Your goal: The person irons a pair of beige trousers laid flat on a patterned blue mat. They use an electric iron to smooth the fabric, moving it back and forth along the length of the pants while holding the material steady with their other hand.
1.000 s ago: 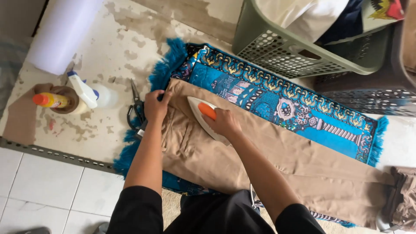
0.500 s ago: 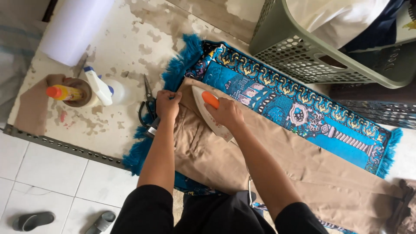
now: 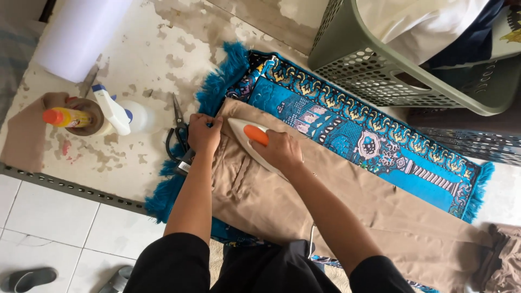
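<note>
A worn, pale concrete slab (image 3: 163, 59) with flaking, stained patches fills the upper left of the frame and serves as the working surface; a metal edge strip runs along its lower side, and below it lies a floor of white square tiles (image 3: 49, 217) in the lower left. A grey-green perforated plastic laundry basket (image 3: 380, 70) sits at the upper right, holding white and dark cloth. Across the middle, running from centre to right, lies a bright blue patterned rug with a tasselled fringe (image 3: 380, 146). On top of it stretches a long tan garment of plain woven fabric (image 3: 325, 211), reaching from the centre down to the lower right corner. A white roll of paper or plastic (image 3: 81, 32) stands at the upper left.

At the centre, the right hand (image 3: 282, 152) is wrapped tightly around the orange handle of a white electric iron (image 3: 247, 135), whose sole rests flat on the garment's upper end. Just left of it, the left hand (image 3: 203, 133) pinches the garment's edge, fingers pressed together on the cloth. Black-handled scissors (image 3: 179, 135) lie just beside that hand on the slab. Further left stand a white spray bottle with a blue nozzle (image 3: 116, 111) and a yellow bottle with an orange cap (image 3: 68, 116).
</note>
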